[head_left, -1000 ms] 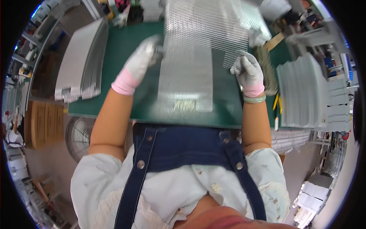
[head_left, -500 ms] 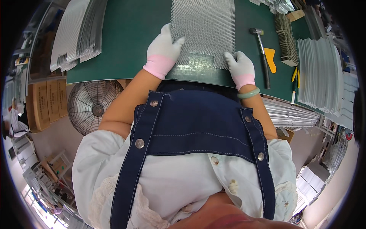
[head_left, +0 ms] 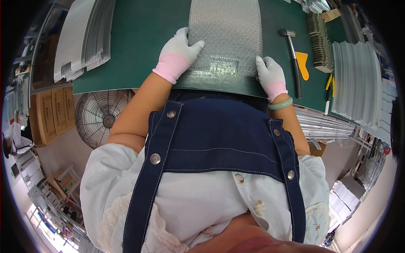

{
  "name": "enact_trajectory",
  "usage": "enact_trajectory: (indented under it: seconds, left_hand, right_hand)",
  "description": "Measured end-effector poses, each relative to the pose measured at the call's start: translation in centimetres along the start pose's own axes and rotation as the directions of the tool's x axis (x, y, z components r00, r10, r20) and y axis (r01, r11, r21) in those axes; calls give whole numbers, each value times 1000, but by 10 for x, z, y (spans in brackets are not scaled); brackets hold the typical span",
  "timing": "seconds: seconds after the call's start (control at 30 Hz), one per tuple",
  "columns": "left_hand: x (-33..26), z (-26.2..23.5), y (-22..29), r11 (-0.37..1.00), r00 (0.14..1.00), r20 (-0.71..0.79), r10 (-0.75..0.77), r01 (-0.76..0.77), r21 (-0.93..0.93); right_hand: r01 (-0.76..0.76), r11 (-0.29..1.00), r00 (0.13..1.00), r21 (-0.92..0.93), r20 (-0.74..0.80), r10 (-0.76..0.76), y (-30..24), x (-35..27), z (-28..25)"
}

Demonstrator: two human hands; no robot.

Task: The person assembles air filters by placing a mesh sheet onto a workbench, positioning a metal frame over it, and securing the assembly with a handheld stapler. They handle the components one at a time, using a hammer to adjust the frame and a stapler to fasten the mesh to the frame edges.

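Pressing flat, the gloved left hand [head_left: 177,57] and right hand [head_left: 270,76] pin the metal mesh sheet [head_left: 225,36] by its near corners, fingers spread, gripping nothing. Uneven pressure could skew the sheet on the green mat [head_left: 139,38], and its raw edges might snag a glove.

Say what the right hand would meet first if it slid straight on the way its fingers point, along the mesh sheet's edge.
Probably nothing: the right hand points up the mesh sheet edge, left of the hammer.
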State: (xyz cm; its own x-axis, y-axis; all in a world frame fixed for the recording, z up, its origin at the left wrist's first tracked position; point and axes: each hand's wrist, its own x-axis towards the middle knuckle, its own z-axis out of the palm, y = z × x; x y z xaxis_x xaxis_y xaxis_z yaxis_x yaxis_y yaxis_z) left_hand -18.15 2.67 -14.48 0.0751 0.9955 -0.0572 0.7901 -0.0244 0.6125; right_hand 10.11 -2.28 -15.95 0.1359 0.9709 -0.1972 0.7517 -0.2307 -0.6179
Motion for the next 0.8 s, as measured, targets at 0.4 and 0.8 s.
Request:
enact_trajectory:
  seconds: [0.4, 0.8]
  left_hand:
    - [5, -18, -4, 994, 982, 171, -80, 92, -59]
    - [0, -1, 11, 986, 980, 120, -156, 147, 83]
  right_hand:
    - [-13, 999, 999, -43, -35, 11, -6, -7, 1]
    - [36, 966, 999, -256, -10, -40, -18, -7, 0]
